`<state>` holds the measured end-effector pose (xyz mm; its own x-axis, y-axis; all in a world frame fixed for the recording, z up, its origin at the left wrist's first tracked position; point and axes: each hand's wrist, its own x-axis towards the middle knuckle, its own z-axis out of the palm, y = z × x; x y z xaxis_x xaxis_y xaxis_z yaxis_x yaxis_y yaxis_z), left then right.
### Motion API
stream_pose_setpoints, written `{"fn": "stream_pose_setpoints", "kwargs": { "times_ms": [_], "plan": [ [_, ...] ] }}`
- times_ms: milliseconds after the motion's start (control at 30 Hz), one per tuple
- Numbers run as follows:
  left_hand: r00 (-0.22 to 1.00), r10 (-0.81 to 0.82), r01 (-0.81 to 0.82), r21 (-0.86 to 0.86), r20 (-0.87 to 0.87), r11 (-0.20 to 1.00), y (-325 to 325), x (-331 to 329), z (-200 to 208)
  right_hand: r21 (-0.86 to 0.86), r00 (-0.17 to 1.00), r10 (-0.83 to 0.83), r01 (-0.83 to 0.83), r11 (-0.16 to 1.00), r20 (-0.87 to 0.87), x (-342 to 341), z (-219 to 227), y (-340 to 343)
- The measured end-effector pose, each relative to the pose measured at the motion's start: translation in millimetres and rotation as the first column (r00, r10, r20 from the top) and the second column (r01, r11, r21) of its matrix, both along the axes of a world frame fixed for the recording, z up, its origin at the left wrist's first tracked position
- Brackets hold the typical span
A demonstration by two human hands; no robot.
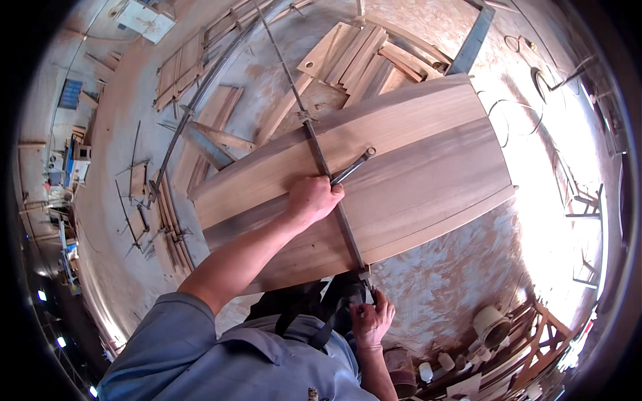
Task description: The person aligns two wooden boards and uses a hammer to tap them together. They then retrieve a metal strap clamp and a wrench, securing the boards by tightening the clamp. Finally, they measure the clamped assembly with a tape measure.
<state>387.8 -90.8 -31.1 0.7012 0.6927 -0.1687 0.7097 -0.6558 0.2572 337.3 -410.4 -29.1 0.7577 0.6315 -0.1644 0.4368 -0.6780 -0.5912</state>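
Observation:
A wide wooden panel (428, 167) of light and darker boards lies in front of me. A long metal bar clamp (348, 234) spans it, with one jaw at the far edge and its screw end at the near edge. My left hand (314, 202) is closed in a fist over the bar, gripping a metal wrench (354, 166) whose ring end points to the far right. Below the near edge, my right hand (372, 321) has its fingers curled at the clamp's screw end. What exactly lies between those fingers is partly hidden.
Stacked boards (364, 57) lie beyond the panel, beside a blue-grey metal beam (472, 40). Another long clamp (175, 137) and loose wood strips (175, 234) are to the left. A white bucket (491, 325) and wood scraps stand at lower right. A cable (515, 103) trails at right.

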Motion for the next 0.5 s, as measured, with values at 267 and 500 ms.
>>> {"fn": "stream_pose_setpoints", "kwargs": {
  "times_ms": [267, 500],
  "plan": [
    [0.998, 0.033, -0.040, -0.156, -0.051, 0.987, 3, 0, 4, 0.082, 0.994, 0.047, -0.038, 0.996, -0.100, 22, -4, -9],
    [0.998, 0.062, -0.065, -0.178, -0.025, 0.982, 3, 0, 2, 0.140, 0.492, -0.305, 0.679, 0.721, -0.816, 21, -17, -13]
  ]
}}
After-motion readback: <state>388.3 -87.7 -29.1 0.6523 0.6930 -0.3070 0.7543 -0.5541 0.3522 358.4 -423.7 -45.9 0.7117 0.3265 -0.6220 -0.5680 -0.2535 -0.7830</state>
